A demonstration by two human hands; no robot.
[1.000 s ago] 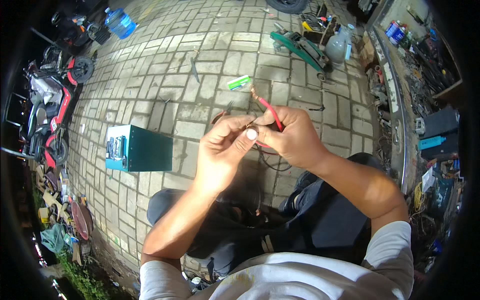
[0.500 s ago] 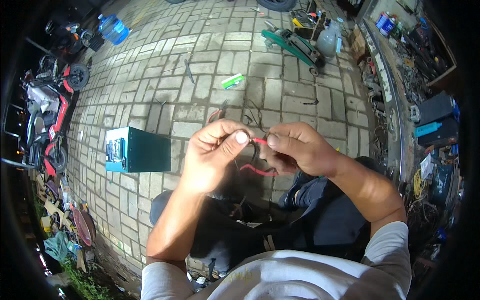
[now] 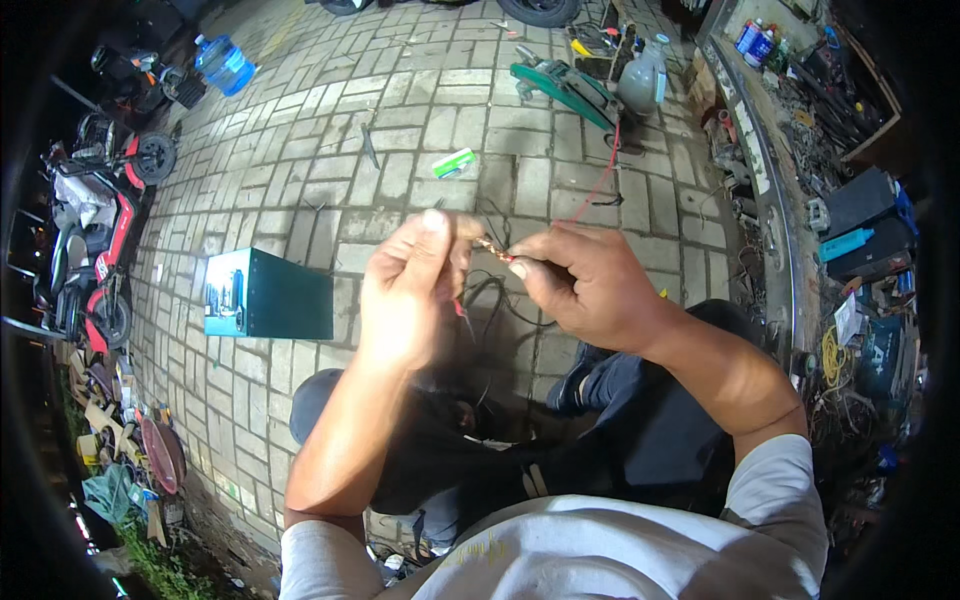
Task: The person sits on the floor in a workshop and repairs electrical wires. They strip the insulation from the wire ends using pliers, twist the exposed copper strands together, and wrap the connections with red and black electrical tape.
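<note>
Between my two hands runs a short length of bare twisted copper wire (image 3: 492, 248), its red insulation showing at the right end. My left hand (image 3: 412, 275) is closed at the copper's left end, thumb up and fingers curled. My right hand (image 3: 590, 285) pinches the wire between thumb and forefinger beside the red insulation. From behind the right hand a thin red wire (image 3: 606, 175) stretches up and away over the paving. Below the hands lies a loose black cable (image 3: 492, 300). Something red with a thin tip (image 3: 460, 310) shows under my left hand; its kind is unclear.
A dark teal box (image 3: 285, 295) stands on the brick paving to the left. Farther off are a small green-and-white packet (image 3: 454, 163), a green floor jack (image 3: 565, 90) and a large blue water bottle (image 3: 225, 65). A red scooter (image 3: 110, 240) is parked at the far left.
More bare copper now shows between my hands. My left hand has lifted slightly with its thumb raised, and the red wire now stretches away beyond my right hand.
</note>
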